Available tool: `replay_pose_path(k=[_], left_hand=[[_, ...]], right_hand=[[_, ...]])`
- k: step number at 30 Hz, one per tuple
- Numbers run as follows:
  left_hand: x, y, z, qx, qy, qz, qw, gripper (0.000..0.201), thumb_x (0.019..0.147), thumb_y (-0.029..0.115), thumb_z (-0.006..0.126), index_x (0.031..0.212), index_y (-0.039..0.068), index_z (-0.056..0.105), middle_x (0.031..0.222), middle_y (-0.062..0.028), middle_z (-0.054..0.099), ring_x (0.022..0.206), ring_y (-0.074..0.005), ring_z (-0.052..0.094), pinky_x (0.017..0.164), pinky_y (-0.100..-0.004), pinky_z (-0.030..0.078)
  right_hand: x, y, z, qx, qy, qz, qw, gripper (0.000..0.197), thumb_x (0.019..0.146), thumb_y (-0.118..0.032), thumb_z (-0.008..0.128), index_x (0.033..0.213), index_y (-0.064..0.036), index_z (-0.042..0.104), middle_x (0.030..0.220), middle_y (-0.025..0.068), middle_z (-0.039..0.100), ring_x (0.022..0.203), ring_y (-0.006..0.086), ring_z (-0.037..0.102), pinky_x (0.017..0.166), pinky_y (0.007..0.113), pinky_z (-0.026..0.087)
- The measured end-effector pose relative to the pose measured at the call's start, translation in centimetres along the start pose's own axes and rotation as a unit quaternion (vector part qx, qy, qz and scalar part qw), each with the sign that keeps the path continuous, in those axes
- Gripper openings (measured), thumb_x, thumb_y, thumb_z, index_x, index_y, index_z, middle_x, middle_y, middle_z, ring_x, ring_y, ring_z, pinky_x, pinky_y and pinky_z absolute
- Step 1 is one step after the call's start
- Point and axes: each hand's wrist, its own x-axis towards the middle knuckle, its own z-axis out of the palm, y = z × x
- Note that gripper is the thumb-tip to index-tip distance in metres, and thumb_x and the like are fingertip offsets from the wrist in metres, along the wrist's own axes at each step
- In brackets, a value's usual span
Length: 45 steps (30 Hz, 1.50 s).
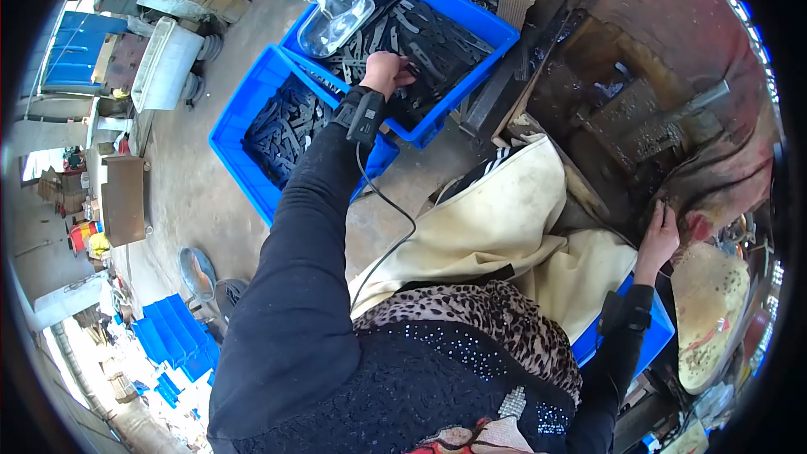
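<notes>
My left hand [387, 74] reaches into a blue bin [500, 34] heaped with flat dark metal parts [429, 42]. Its fingers are bent and drawn together at the parts; what sits between the fingertips is too dark to make out. On the right, my right hand [657, 244] is beside the oily machine [630, 118], close to a reddish-brown cloth [706, 176]. Its fingers are pressed together, and anything they pinch is hidden. Beside my left wrist, a second blue bin [223, 139] holds more of these dark parts [286, 130].
A clear plastic tray [336, 21] rests on the far bin's left side. Cream cloth [504, 210] covers my lap. Another blue bin [656, 328] stands by my right forearm. A cable [403, 240] hangs from my left wrist. Stacked blue crates [176, 336] are at left.
</notes>
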Motion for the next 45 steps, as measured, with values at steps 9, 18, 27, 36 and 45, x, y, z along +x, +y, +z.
replay_pose_path(k=[9,18,27,36,45], left_hand=[[-5.0,2.6,-1.2,0.071,-0.079,0.075,0.991,0.005,0.096,0.010,0.053,0.094,0.006,0.055,0.090,-0.0088,0.066,0.082,-0.0203,0.067,0.074,-0.0346,0.054],[-4.4,1.8,-0.1,0.046,-0.105,0.080,0.990,0.017,0.093,0.005,0.052,0.110,0.005,0.054,0.097,-0.0093,0.065,0.085,-0.0196,0.067,0.073,-0.0340,0.055],[1.3,-0.5,-3.1,0.191,0.010,0.206,0.960,0.049,0.086,-0.008,0.049,0.134,-0.001,0.046,0.101,-0.0155,0.063,0.081,-0.0262,0.068,0.067,-0.0322,0.059],[-1.5,0.0,-1.8,0.565,0.060,0.261,0.780,0.025,0.079,0.006,0.058,0.102,0.002,0.068,0.096,-0.0161,0.069,0.084,-0.0312,0.069,0.073,-0.0392,0.056],[-3.4,0.3,-3.2,0.746,0.120,0.302,0.581,0.015,0.079,0.016,0.060,0.084,0.008,0.073,0.094,-0.0141,0.068,0.090,-0.0349,0.066,0.074,-0.0449,0.053]], right_hand=[[0.0,0.2,-0.2,0.007,0.006,0.000,1.000,0.029,0.096,-0.029,0.055,0.106,-0.0034,0.066,0.089,0.0236,0.065,0.077,0.0375,0.063,0.071,0.039,0.050],[-0.1,0.4,-0.1,0.011,0.013,-0.009,1.000,0.028,0.097,-0.028,0.054,0.104,-0.0028,0.065,0.087,0.0239,0.064,0.075,0.0392,0.062,0.068,0.040,0.049],[0.0,0.3,0.0,0.014,0.015,-0.011,1.000,0.029,0.097,-0.029,0.054,0.102,-0.0027,0.064,0.085,0.0243,0.063,0.073,0.0393,0.060,0.066,0.040,0.048],[-0.1,0.7,0.1,0.012,0.028,-0.018,0.999,0.029,0.097,-0.029,0.054,0.102,-0.0028,0.064,0.085,0.0251,0.061,0.073,0.0403,0.059,0.067,0.040,0.048],[-0.1,0.2,-0.1,0.014,0.016,-0.015,1.000,0.029,0.097,-0.029,0.053,0.102,-0.0029,0.064,0.085,0.0258,0.061,0.073,0.0415,0.058,0.066,0.041,0.047]])
